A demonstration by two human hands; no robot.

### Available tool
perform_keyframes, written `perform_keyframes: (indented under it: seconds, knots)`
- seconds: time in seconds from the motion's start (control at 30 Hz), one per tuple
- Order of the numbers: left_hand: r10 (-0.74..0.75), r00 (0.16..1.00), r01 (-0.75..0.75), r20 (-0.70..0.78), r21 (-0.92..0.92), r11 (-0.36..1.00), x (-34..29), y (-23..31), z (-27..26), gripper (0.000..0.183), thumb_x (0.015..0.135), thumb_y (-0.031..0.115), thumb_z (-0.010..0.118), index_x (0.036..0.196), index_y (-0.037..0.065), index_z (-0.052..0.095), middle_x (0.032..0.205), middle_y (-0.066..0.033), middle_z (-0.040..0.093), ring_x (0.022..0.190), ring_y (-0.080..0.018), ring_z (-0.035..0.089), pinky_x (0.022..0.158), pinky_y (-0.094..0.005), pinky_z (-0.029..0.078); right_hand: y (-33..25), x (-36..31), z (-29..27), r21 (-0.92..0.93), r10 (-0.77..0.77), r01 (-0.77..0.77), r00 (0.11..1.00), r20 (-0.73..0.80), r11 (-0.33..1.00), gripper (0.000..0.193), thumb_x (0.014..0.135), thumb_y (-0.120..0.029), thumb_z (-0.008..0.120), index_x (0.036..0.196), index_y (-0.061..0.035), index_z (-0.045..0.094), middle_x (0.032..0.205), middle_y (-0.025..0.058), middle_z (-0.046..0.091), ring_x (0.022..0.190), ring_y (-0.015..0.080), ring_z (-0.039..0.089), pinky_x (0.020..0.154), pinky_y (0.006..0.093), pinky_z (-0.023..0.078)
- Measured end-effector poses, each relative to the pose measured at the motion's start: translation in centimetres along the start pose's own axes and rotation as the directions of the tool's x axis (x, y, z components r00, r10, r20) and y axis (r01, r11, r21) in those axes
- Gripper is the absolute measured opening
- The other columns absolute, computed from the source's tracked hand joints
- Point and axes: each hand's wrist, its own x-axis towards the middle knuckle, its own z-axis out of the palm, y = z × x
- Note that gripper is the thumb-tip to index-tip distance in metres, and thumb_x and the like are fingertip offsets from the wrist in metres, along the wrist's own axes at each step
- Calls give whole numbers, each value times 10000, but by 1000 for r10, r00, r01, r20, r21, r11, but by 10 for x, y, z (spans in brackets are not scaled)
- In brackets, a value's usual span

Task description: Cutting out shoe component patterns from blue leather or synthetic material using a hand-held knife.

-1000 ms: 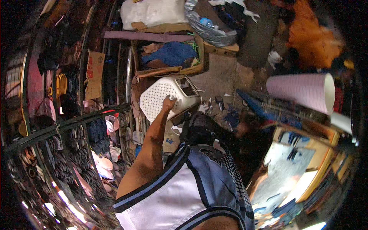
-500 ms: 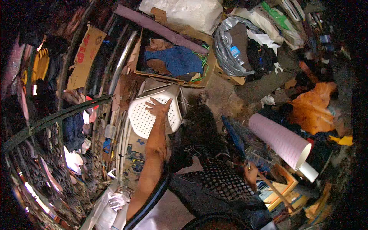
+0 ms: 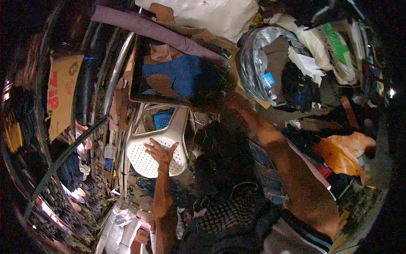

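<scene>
My left hand lies on a white plastic seat pierced with rows of small holes, its fingers spread and nothing in them. Past the seat, a blue perforated plastic thing shows through the white frame. My right arm stretches forward to the near right corner of a cardboard box. There my right hand is in deep shadow and its fingers cannot be made out. Inside the box lie a dark blue cloth and brown pieces of material.
A mauve roll rests across the box. Right of it stands a grey plastic bag with dark cloth. An orange-brown sheet lies far right. Poles and a cardboard piece line the left; clear plastic packets lie near me.
My right arm has swung from the lower right forward to the box. The left hand stays on the white seat. The view has shifted, and my arm now crosses where the pink roll showed.
</scene>
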Motion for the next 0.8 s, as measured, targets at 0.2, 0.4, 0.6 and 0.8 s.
perform_keyframes:
  seconds: [0.2,0.4,0.6,0.8]
  knots:
    - [-24,999,25,43,-34,999,-7,17,-14,1416,652,763,728,1548,-16,-44,1506,-445,-139,1369,-670,-89,1066,-758,117,22,121,27,140,-60,45,993,99,989,555,915,-185,639,1424,-52,465,1235,152,596,911,298,601,871,482,487]
    - [-18,999,19,51,-28,999,-10,19,-19,1420,652,666,801,1538,-24,-68,1505,-452,-129,1392,-636,-103,1099,-723,34,71,211,29,263,-83,42,986,147,964,574,918,-203,638,1437,-53,446,1249,154,592,923,303,605,887,481,482]
    - [168,983,-166,-75,33,986,-12,14,-28,1414,653,642,814,1542,-9,-71,1510,-443,-132,1402,-623,-96,1106,-716,40,93,204,69,386,-88,22,984,152,922,593,921,-222,636,1450,-55,427,1263,157,588,936,308,608,904,480,478]
    - [73,997,-73,-6,-28,997,-15,19,-27,1374,688,619,804,1542,-38,-49,1511,-448,-110,1427,-591,-55,1114,-702,22,95,223,57,505,-5,-18,999,45,863,613,925,-241,635,1463,-57,408,1277,159,584,949,313,611,921,480,473]
